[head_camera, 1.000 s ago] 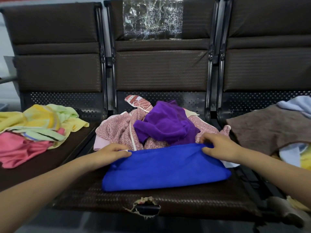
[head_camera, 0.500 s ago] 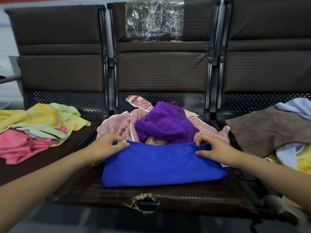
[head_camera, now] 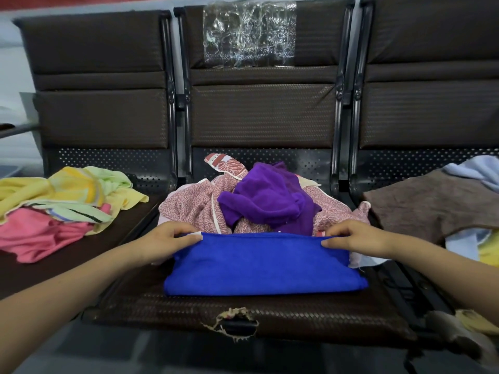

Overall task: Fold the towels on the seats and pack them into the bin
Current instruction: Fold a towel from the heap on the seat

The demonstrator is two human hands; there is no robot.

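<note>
A folded blue towel (head_camera: 262, 264) lies on the front of the middle seat (head_camera: 297, 317). My left hand (head_camera: 167, 240) pinches its far left corner and my right hand (head_camera: 353, 238) pinches its far right corner, both holding the far edge slightly lifted. Behind it a purple towel (head_camera: 266, 198) sits crumpled on a pink patterned towel (head_camera: 193, 209). No bin is in view.
Yellow, green and pink towels (head_camera: 54, 209) are piled on the left seat. A brown towel (head_camera: 432, 206) with pale blue and yellow cloths lies on the right seat. The middle seat's front edge has a torn hole (head_camera: 235, 321). Seat backs rise behind.
Both hands have drawn the blue towel's far edge up and away from me, towards the purple towel, and moved closer to the corners.
</note>
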